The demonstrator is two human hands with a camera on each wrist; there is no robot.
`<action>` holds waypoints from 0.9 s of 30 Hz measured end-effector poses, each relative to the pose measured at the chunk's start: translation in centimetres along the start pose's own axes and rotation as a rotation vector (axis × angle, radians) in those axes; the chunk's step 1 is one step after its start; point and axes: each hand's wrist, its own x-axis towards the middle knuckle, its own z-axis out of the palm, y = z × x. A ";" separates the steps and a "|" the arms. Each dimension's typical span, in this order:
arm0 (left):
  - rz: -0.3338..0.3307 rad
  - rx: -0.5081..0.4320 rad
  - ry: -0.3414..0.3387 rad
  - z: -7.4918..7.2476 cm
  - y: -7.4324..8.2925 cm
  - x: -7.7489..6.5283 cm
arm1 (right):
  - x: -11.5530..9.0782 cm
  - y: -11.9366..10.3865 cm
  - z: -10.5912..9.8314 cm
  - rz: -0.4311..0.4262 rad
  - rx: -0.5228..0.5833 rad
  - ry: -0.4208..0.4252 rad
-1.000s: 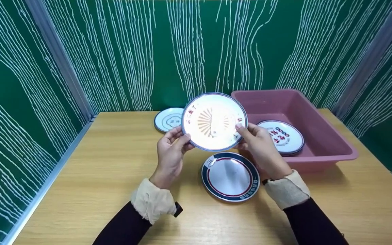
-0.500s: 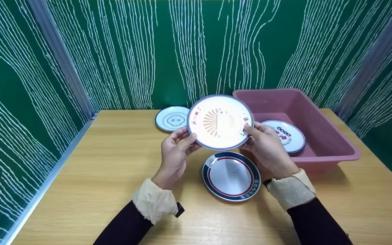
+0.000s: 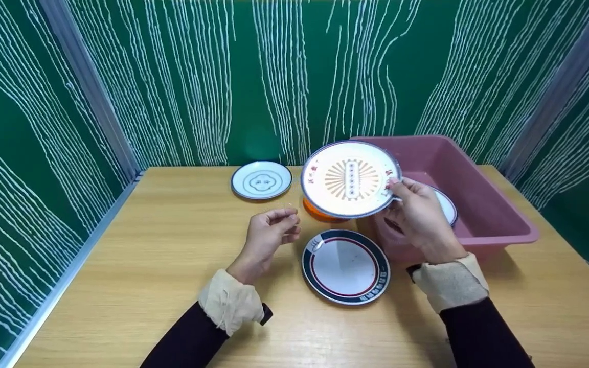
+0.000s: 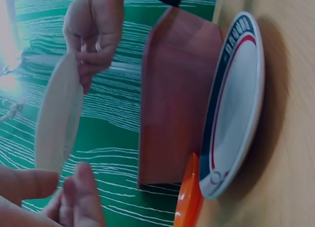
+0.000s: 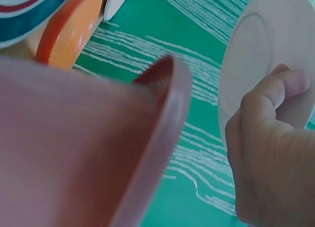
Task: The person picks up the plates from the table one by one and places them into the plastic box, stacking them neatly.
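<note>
My right hand [image 3: 425,220] pinches the right edge of a white plate [image 3: 350,179] with a blue rim, a sunburst pattern and red characters. The plate is held in the air near the left wall of the pink tub [image 3: 478,204]. My left hand [image 3: 269,237] is just left of that plate, apart from it, its fingers loosely bent and holding nothing. In the right wrist view the plate's underside [image 5: 251,64] shows, with my fingers behind its edge. A plate with a dark blue band and red ring [image 3: 345,268] lies on the table below both hands.
An orange dish [image 3: 320,210] sits partly hidden under the held plate. A small white plate [image 3: 262,181] lies at the back of the wooden table [image 3: 172,245]. Inside the tub, a white plate [image 3: 447,207] is partly covered by my right hand. Green patterned walls stand behind.
My left hand has let go of the sunburst plate. The right hand has carried the plate to the right toward the tub, uncovering the orange dish and the small white plate.
</note>
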 end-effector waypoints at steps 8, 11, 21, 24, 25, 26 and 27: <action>-0.064 0.267 0.011 -0.4 -2.1 0.9 | 0.3 -1.2 -2.3 -0.047 0.014 0.073; -0.103 0.300 -0.021 -0.5 -2.9 1.2 | 0.3 -1.4 -3.0 -0.064 0.010 0.108; -0.266 0.367 -0.048 -0.5 -4.2 1.3 | 0.9 -1.6 -5.2 -0.057 0.100 0.239; -0.287 0.367 -0.061 -0.4 -4.3 1.2 | 1.3 -1.3 -5.8 -0.047 0.120 0.297; -0.292 0.367 -0.069 -0.4 -4.3 1.2 | 1.4 -1.2 -6.0 -0.045 0.126 0.315; -0.297 0.364 -0.079 -0.4 -4.3 1.2 | 1.6 -1.1 -6.1 -0.046 0.122 0.331; -0.301 0.363 -0.091 -0.3 -4.4 1.1 | 1.7 -1.0 -6.3 -0.049 0.121 0.348</action>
